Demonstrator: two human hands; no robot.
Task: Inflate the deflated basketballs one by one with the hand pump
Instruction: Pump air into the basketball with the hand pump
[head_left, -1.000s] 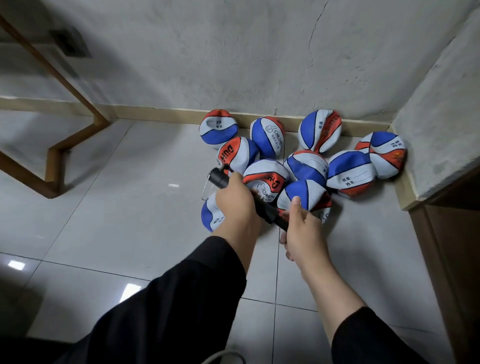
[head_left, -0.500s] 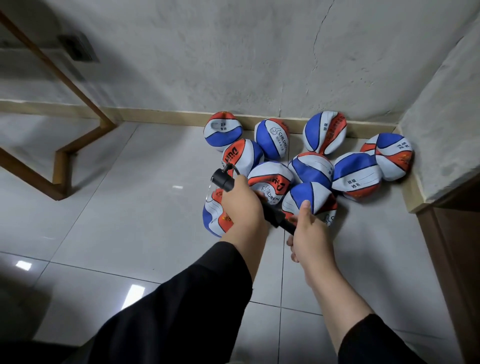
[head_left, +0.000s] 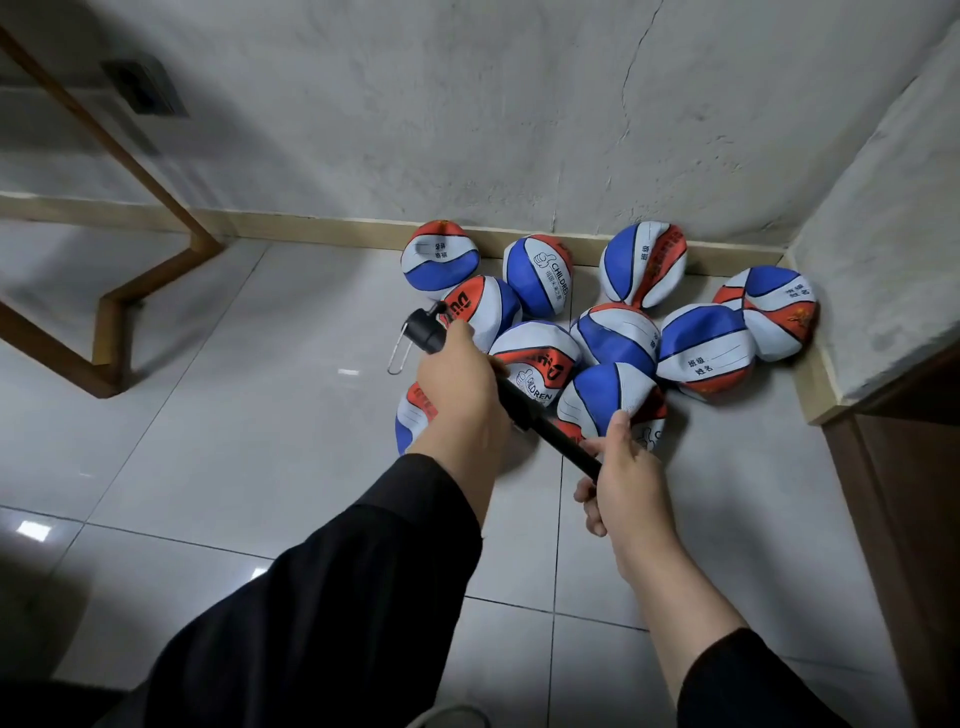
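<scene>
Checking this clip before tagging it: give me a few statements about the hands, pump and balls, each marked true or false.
1. Both hands hold the black pump. True.
2. The balls lie in a corner on a tiled floor. True.
3. The balls are plain orange. False: they are blue, white and red-orange.
4. The left hand rests flat on a ball. False: it grips the pump's barrel.
5. The right hand grips the pump's near end. True.
</scene>
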